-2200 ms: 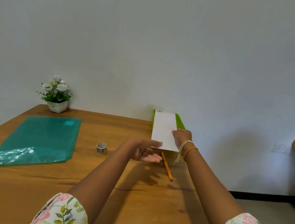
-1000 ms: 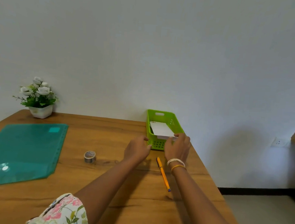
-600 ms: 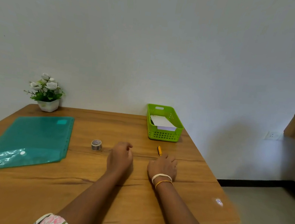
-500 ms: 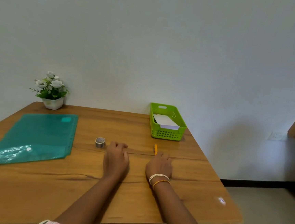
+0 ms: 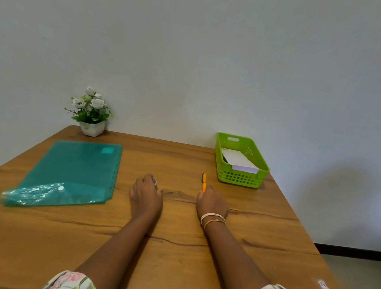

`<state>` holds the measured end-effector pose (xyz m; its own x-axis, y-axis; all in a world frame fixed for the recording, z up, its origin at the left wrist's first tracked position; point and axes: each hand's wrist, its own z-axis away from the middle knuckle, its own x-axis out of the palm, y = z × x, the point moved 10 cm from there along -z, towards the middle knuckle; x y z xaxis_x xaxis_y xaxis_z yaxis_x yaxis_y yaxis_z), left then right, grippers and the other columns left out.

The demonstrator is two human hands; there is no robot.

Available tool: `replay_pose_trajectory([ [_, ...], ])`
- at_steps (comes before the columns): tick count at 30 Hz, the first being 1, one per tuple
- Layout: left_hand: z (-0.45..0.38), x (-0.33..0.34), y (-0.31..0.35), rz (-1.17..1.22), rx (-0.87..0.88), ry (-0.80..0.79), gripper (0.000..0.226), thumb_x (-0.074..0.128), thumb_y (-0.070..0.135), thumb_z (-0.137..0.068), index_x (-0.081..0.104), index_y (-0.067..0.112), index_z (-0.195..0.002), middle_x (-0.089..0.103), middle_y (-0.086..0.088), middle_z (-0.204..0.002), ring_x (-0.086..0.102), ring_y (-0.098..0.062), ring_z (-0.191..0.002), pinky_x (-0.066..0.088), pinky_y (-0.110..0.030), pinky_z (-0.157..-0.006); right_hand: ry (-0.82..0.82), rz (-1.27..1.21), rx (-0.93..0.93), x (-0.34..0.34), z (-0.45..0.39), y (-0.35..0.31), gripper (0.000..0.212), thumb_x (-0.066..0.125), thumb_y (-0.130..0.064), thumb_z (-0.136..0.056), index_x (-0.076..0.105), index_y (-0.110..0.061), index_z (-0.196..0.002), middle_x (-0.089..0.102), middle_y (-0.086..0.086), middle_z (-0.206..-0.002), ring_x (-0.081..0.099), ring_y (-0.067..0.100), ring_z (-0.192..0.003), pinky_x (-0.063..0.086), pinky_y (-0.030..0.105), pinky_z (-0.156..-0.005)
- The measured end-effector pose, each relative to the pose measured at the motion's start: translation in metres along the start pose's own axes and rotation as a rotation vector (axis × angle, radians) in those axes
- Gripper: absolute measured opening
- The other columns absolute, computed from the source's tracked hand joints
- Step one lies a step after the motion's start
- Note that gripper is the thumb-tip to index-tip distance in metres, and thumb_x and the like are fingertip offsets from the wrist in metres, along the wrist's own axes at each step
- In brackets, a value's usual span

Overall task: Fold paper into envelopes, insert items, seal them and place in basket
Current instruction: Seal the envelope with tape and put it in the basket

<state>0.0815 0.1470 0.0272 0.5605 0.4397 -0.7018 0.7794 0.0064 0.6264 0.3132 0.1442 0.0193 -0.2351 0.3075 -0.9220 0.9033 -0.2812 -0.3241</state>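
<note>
A green basket (image 5: 239,178) stands at the table's far right with white folded envelopes (image 5: 235,158) lying in it. My left hand (image 5: 146,197) rests on the table, its curled fingers closed over a small tape roll (image 5: 155,182) that barely peeks out. My right hand (image 5: 212,204) lies palm down and grips the near end of an orange pen (image 5: 204,182), whose tip points away toward the basket.
A teal plastic folder (image 5: 72,171) lies flat on the left of the wooden table (image 5: 175,258). A small potted plant with white flowers (image 5: 90,112) stands at the far left edge by the wall. The table's right edge drops to the floor.
The right hand laid the envelope in the basket and let go. Both hands drew back to the table; the left slid onto the tape roll and the right took the pen.
</note>
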Motion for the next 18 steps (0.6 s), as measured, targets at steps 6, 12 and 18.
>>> replay_pose_trajectory([
  [6,-0.019,0.027,0.023,0.084,0.035,-0.042,0.033,0.064,0.022,-0.089,0.055,0.019,-0.121,0.063,0.002,-0.113,0.057,-0.019,-0.106,0.039,-0.037,-0.097,0.006,-0.004,0.022,0.006,-0.032,0.003,0.029,0.043,-0.037,-0.096,0.060,-0.017,-0.108,0.068,0.008,-0.105,0.066,0.032,-0.097,0.050,0.035,-0.073],
  [12,-0.051,0.091,0.070,0.124,0.114,-0.293,0.049,0.068,0.028,-0.086,0.050,0.022,-0.131,0.064,-0.001,-0.124,0.057,-0.023,-0.116,0.039,-0.035,-0.096,0.045,0.019,0.034,0.009,-0.059,0.009,0.031,0.044,-0.041,-0.095,0.061,-0.018,-0.109,0.069,0.009,-0.102,0.067,0.031,-0.094,0.052,0.035,-0.071],
  [18,-0.069,0.130,0.090,0.148,0.198,-0.377,0.055,0.071,0.033,-0.084,0.049,0.024,-0.133,0.064,-0.001,-0.126,0.056,-0.024,-0.119,0.036,-0.035,-0.097,0.065,0.044,0.052,0.014,-0.071,0.014,0.032,0.044,-0.041,-0.096,0.060,-0.018,-0.110,0.069,0.009,-0.102,0.067,0.031,-0.094,0.051,0.034,-0.071],
])
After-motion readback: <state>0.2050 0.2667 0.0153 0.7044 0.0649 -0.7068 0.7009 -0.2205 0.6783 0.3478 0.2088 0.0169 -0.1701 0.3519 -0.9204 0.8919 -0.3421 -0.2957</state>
